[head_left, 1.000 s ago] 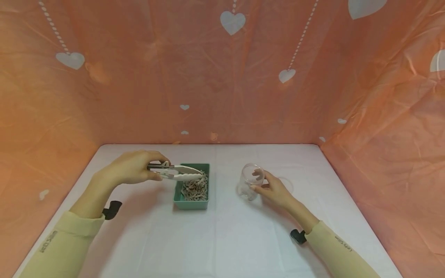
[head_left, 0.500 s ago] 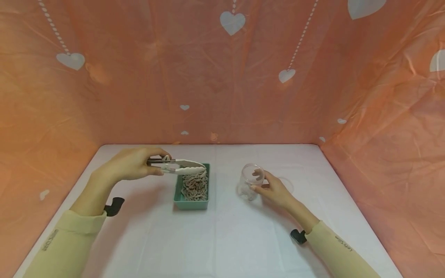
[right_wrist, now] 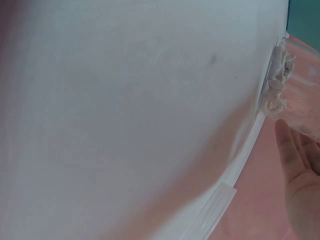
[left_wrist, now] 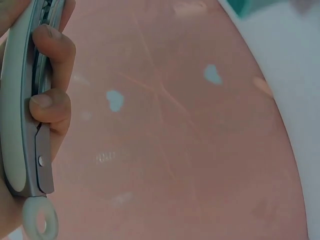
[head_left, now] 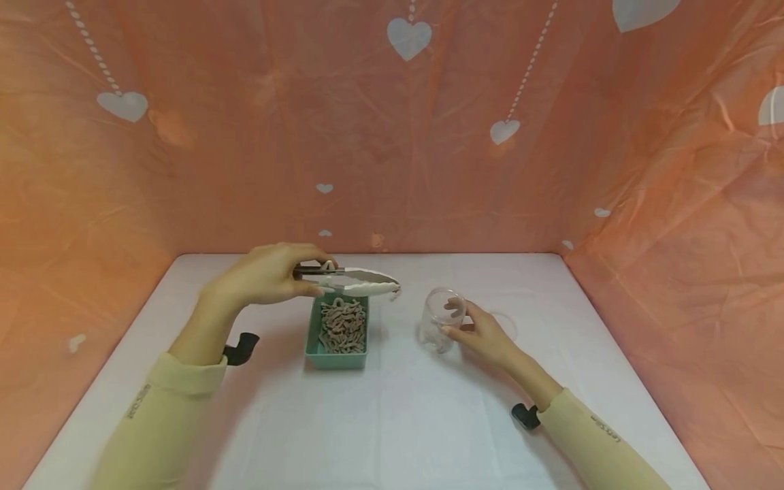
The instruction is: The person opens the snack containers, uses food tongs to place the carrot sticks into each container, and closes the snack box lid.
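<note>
My left hand (head_left: 269,275) grips a pair of tongs (head_left: 364,290), their white scalloped tips held in the air just right of a green tray (head_left: 337,362). A small greyish-brown strand (head_left: 395,295) hangs from the tips. In the left wrist view, fingers curl round the handle of the tongs (left_wrist: 15,110), which ends in a white ring. Short, worm-like greyish-brown strands (head_left: 343,330) heap inside the tray. My right hand (head_left: 486,333) holds a clear jar (head_left: 433,327) upright on the table, thumb and fingers round its side. A few strands (right_wrist: 275,90) lie at the jar's bottom in the right wrist view.
A clear round lid (right_wrist: 210,212) lies on the white-covered table (head_left: 380,422), right of the jar and partly behind my right hand. Orange sheeting with pale hearts (head_left: 392,170) walls the table at the back and both sides.
My left hand has lifted the tongs out of the tray and carried them right, toward the jar, with a strand in the tips. The right hand and jar stay put.
</note>
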Action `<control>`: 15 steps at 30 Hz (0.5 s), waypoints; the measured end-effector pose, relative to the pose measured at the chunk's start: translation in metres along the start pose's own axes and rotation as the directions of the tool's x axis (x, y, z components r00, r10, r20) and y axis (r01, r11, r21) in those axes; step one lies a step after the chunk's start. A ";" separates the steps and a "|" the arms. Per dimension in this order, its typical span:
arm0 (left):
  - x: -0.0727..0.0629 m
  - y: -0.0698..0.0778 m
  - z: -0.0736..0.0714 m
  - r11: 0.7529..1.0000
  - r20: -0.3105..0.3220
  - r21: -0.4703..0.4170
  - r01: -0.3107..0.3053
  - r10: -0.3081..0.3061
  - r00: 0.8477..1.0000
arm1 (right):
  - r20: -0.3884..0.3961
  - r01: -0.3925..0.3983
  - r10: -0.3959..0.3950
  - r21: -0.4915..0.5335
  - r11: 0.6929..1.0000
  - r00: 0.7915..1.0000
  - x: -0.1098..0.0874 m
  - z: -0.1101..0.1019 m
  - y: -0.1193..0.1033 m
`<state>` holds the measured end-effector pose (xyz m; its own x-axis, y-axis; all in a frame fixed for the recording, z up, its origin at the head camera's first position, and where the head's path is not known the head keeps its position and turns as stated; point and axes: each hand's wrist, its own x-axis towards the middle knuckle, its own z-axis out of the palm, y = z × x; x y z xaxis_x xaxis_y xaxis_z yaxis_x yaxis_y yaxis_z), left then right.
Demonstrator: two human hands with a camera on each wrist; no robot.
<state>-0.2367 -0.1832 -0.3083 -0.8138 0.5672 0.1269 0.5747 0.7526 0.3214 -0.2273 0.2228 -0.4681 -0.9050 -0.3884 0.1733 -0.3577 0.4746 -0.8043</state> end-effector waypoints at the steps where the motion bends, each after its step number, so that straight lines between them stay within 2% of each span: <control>1: 0.004 0.002 0.001 1.000 -0.002 0.001 -0.005 0.005 1.000 | -0.001 0.006 -0.006 -0.003 1.000 1.000 0.000 0.000 0.000; 8: 0.028 0.018 0.012 0.998 -0.006 -0.033 -0.049 0.048 0.999 | -0.009 0.026 -0.026 -0.023 0.999 1.000 0.002 0.000 0.001; 15: 0.050 0.032 0.026 0.996 0.012 -0.051 -0.079 0.080 0.997 | -0.009 0.022 -0.022 0.003 1.000 1.000 0.002 0.001 0.003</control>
<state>-0.2571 -0.1221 -0.3164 -0.7644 0.6291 0.1412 0.6319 0.6875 0.3578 -0.2296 0.2230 -0.4703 -0.8992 -0.3914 0.1957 -0.3764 0.4639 -0.8019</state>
